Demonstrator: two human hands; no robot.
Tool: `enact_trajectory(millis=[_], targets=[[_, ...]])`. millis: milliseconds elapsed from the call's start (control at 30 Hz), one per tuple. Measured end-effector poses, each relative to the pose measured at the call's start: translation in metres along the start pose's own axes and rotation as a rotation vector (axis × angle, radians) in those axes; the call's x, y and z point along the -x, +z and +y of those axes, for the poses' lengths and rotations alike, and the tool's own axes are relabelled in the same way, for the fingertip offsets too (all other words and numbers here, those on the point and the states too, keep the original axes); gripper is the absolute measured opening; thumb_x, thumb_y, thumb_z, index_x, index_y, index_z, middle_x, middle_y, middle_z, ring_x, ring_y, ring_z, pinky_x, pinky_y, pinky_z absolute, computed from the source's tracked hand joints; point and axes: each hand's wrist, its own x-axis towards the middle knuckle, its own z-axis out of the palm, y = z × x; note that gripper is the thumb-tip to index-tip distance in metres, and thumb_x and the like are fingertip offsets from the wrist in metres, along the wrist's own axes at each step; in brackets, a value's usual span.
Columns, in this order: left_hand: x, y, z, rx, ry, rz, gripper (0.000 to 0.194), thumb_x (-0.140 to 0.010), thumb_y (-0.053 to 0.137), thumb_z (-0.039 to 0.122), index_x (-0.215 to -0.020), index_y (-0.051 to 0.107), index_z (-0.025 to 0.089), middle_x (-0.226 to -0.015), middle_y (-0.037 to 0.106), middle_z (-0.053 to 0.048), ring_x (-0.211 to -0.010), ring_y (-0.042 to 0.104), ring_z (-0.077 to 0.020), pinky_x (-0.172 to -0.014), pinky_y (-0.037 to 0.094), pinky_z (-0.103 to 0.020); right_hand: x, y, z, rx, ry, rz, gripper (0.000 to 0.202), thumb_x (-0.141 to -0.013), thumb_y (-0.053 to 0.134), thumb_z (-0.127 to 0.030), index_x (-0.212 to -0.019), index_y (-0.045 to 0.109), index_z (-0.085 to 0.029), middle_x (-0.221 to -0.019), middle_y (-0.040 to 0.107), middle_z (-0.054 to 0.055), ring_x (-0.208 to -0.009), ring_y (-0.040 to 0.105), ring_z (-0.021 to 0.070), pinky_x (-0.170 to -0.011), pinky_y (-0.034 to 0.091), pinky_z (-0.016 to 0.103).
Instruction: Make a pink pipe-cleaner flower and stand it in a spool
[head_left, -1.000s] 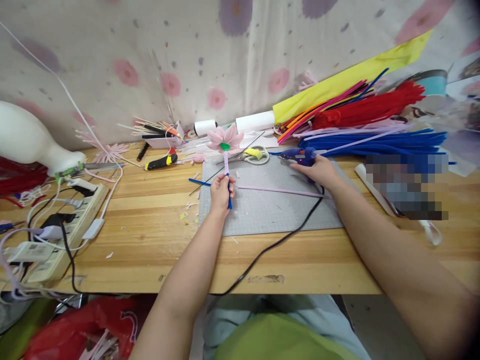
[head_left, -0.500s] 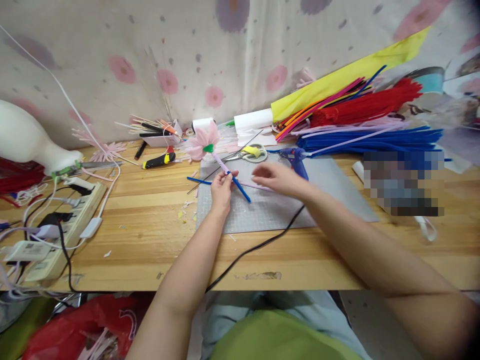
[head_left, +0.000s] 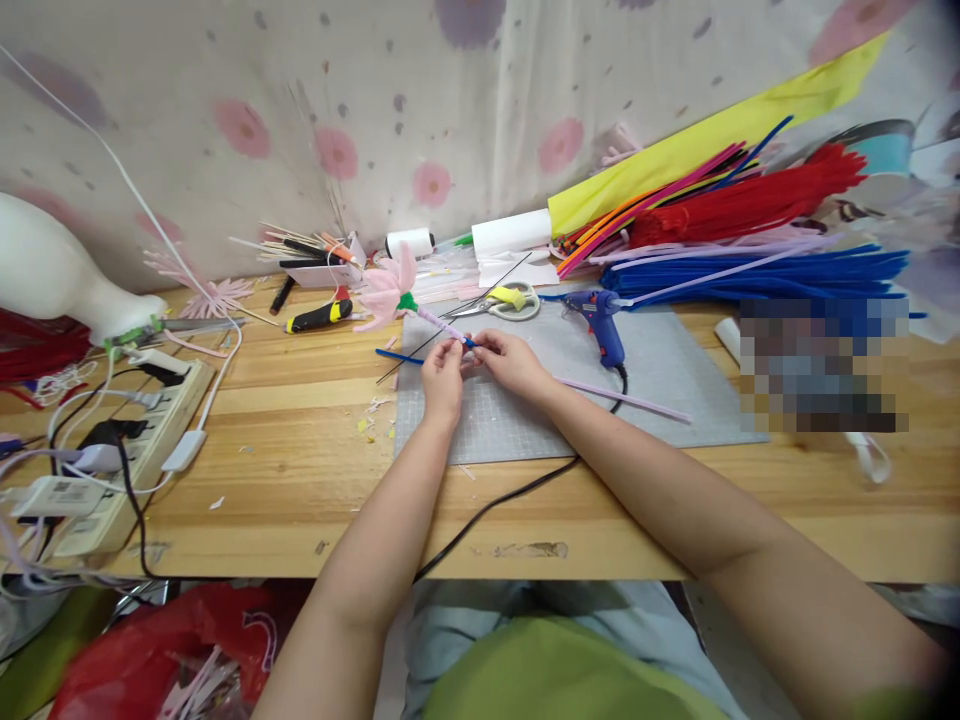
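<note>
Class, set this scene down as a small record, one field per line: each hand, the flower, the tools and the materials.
Left hand: holding the lilac stem near its lower end
Right hand: pinching the blue strip there
Flower: pink petals, green base, tilted leftward
Tools: blue glue gun on the grey mat; scissors at its far edge
Materials: red bundle and blue bundle, beyond the mat, rightward

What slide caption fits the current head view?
Left hand and right hand meet at the stem of a pink flower above a gray mat; a blue glue gun lies nearby.
</note>
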Motion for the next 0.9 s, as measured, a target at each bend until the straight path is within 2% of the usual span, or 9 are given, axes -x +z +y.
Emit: enact_trajectory(millis=[100, 233, 500, 733, 900], targets=[[0.001, 0.000, 0.003, -0.030, -0.013, -0.008, 0.020, -0.068, 0.065, 0.030, -0.074, 0.058, 0.013, -0.083, 0.067, -0.006, -0.071, 0.063, -0.0122, -0.061, 0.049, -0.022, 0.001, -0.003, 0.000, -0.072, 0.035, -0.034, 0.011, -0.075, 0.048, -0.021, -0.078, 0.058, -0.016, -0.069, 0.061, -0.001, -0.065, 0.055, 0.0108, -0.065, 0.042, 0.023], [0.001, 0.001, 0.003, -0.047, -0.012, 0.004, 0.020, -0.067, 0.066, 0.030, -0.073, 0.058, 0.013, -0.076, 0.067, -0.004, -0.065, 0.062, -0.0109, -0.059, 0.048, -0.022, 0.003, -0.003, -0.005, -0.073, 0.061, -0.043, 0.013, -0.075, 0.048, -0.020, -0.082, 0.059, -0.016, -0.067, 0.061, -0.001, -0.061, 0.054, 0.0099, -0.062, 0.041, 0.022], [-0.002, -0.001, -0.002, -0.104, 0.024, 0.050, 0.019, -0.067, 0.064, 0.032, -0.067, 0.055, 0.015, -0.061, 0.059, 0.002, -0.055, 0.056, -0.0079, -0.057, 0.046, -0.020, 0.014, 0.000, -0.019, 0.360, -0.079, 0.052, 0.018, -0.080, 0.043, -0.018, -0.086, 0.060, -0.019, -0.085, 0.066, 0.003, -0.077, 0.058, 0.0153, -0.069, 0.038, 0.025], [-0.005, -0.003, -0.006, -0.185, 0.005, 0.136, 0.017, -0.069, 0.060, 0.026, -0.059, 0.051, 0.015, -0.052, 0.052, 0.005, -0.047, 0.049, -0.0065, -0.051, 0.040, -0.018, 0.022, 0.011, -0.030, 0.723, -0.129, -0.027, 0.024, -0.085, 0.033, -0.015, -0.094, 0.056, -0.016, -0.092, 0.064, 0.011, -0.083, 0.058, 0.0202, -0.066, 0.034, 0.028], [-0.008, -0.007, -0.009, -0.313, 0.056, 0.167, 0.018, -0.068, 0.059, 0.023, -0.055, 0.049, 0.015, -0.045, 0.046, 0.006, -0.040, 0.039, -0.0047, -0.041, 0.029, -0.016, 0.026, 0.017, -0.031, 0.796, -0.156, -0.060, 0.024, -0.086, 0.033, -0.015, -0.095, 0.055, -0.016, -0.092, 0.063, 0.012, -0.084, 0.057, 0.0214, -0.064, 0.032, 0.028]])
